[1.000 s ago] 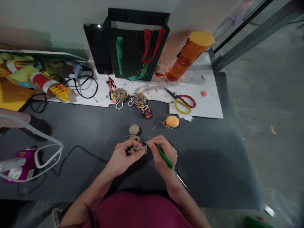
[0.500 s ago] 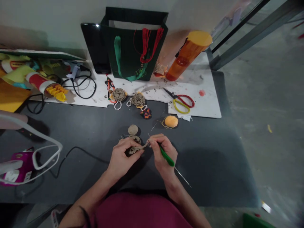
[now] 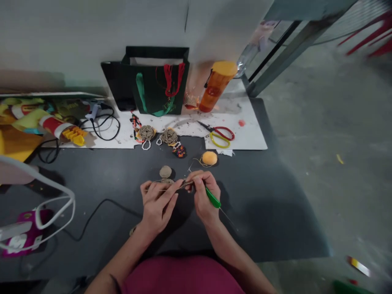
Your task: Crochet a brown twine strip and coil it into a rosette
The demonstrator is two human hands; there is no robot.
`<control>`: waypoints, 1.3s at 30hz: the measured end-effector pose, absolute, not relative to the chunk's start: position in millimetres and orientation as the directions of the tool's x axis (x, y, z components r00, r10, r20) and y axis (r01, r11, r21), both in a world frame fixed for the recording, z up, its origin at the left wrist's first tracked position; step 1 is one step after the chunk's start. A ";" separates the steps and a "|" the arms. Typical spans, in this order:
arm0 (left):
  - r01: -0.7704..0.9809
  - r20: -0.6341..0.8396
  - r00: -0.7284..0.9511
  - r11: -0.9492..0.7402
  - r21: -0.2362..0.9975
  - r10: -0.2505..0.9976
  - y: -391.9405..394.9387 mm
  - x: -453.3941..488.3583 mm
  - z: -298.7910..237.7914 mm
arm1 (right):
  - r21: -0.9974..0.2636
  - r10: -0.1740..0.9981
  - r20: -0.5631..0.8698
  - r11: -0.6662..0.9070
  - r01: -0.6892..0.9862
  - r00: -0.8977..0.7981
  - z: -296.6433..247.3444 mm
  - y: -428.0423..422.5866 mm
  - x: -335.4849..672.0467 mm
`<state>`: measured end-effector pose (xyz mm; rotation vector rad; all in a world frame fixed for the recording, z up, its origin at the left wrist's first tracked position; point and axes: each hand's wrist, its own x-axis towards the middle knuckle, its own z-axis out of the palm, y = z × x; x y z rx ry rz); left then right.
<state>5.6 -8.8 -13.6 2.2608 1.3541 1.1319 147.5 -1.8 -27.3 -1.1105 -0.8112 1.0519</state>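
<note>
The left hand (image 3: 157,202), half open, touches the brown yarn (image 3: 187,184) between both hands, its grip unclear; the right hand (image 3: 206,192) wraps a green handle (image 3: 213,198). Probably light and limp, the yarn wants pinching beside the right fingertips.

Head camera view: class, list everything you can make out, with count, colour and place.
Table: 1, dark grey, centre
Board: 1, white, back of table
Bag: 1, dark green, on board
Slab: 1, black, left of bag
Bottle: 1, orange, right of bag
Scissors: 1 pair, red-and-yellow handles, on board
Rosettes: 2, grey-brown, board's front edge
Packets: several, mostly yellow, far left
Cables: several, black, left side
Box: 1, purple, lower left
Tube: 1, white, left edge
Ball: 1, orange-yellow, before scissors
Disc: 1, tan, left of ball
Tool: 1, green-handled, in right hand
Strip: 1, brown, beside right hand
Shirt: 1, maroon, bottom centre
Left hand: 1, bare, by strip
Right hand: 1, bare, around tool
</note>
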 end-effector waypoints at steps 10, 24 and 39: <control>0.123 0.394 -0.243 -0.374 0.919 0.887 -4.7 -2.7 -14.2 | -0.912 0.929 0.290 0.341 -0.226 0.231 -22.3 -0.7 151.2; 0.356 0.352 0.160 -0.386 0.851 0.922 -11.8 -51.7 52.4 | -0.915 0.831 0.399 0.389 0.107 0.388 33.4 -9.5 175.8; 0.301 -0.229 -0.039 0.230 0.926 0.973 35.9 -114.6 25.4 | -0.998 0.996 0.031 0.027 0.054 0.085 32.6 -2.7 160.0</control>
